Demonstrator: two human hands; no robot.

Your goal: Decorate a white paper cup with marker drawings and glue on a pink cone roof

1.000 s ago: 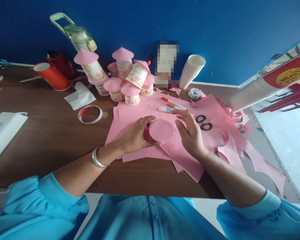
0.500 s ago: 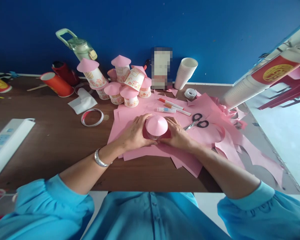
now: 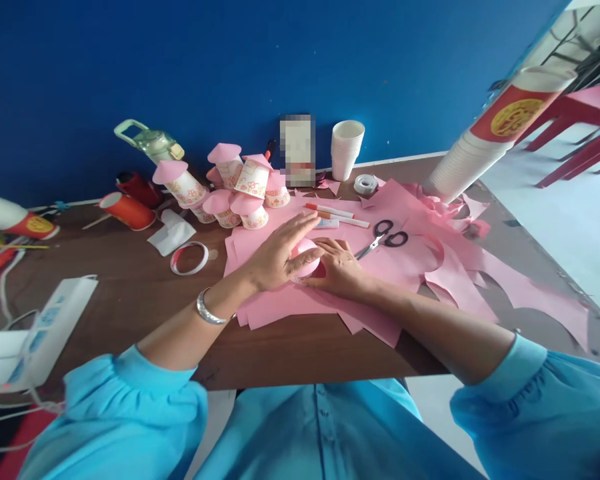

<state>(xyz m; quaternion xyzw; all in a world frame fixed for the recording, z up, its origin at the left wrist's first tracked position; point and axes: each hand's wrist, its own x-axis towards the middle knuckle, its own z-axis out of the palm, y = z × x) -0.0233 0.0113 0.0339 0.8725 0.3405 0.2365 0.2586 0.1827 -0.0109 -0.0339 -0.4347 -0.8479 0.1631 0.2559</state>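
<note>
- The left hand [image 3: 275, 257] lies flat with its fingers stretched out straight, palm down on the top of a small cup capped with a pink paper cone [image 3: 306, 257]; it presses rather than grips.
- The right hand [image 3: 337, 267] rests against the right side of the same cone-capped cup, fingers loosely curved about its base; how firmly it holds cannot be told.
- The cone-capped cup stands on the spread of pink paper sheets [image 3: 290, 303] that covers the middle of the brown wooden table [image 3: 130, 293], between the two hands and mostly hidden by them.
- A silver bangle [image 3: 207, 312] circles the left wrist, near the cup on its left.
- Black-handled scissors [image 3: 385, 239] lie on the pink sheets to the right of the cup, just beyond the right hand.
- Two white marker pens with orange ends [image 3: 335, 215] lie behind the cup.
- A cluster of finished paper cups with pink cone roofs [image 3: 230, 187] stands behind and left of the cup, near the blue wall.
- A ring of clear tape [image 3: 189, 259] lies on the bare wood, left of the cup.
- A stack of plain white paper cups [image 3: 347, 150] stands behind the cup, to the right.
</note>
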